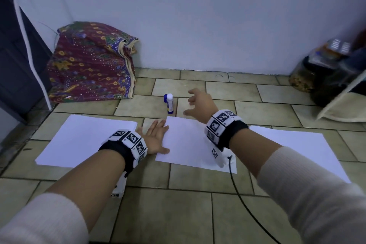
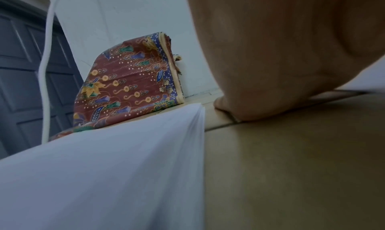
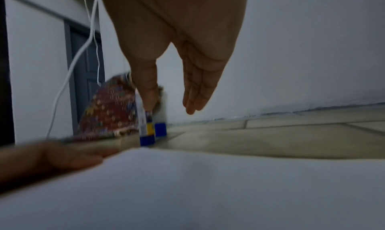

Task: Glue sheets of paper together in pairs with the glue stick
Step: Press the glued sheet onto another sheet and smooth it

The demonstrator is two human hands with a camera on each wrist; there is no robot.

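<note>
A blue-and-white glue stick [image 1: 169, 104] stands upright on the tiled floor beyond the papers; the right wrist view shows it blurred [image 3: 147, 133]. My right hand [image 1: 188, 103] hovers just right of it with thumb and fingers spread, touching nothing [image 3: 169, 110]. A single white sheet [image 1: 190, 144] lies in the middle. My left hand [image 1: 158, 136] lies flat on the floor at that sheet's left edge, thumb on the paper. A stack of white sheets [image 1: 87, 140] lies to the left [image 2: 104, 176], and another sheet [image 1: 293, 148] to the right.
A patterned cloth bundle [image 1: 89, 61] leans on the wall at the back left beside a dark door [image 1: 17, 61]. Jars and dark clutter [image 1: 326, 77] stand at the back right. A black cable [image 1: 239, 198] runs across the floor from my right wrist.
</note>
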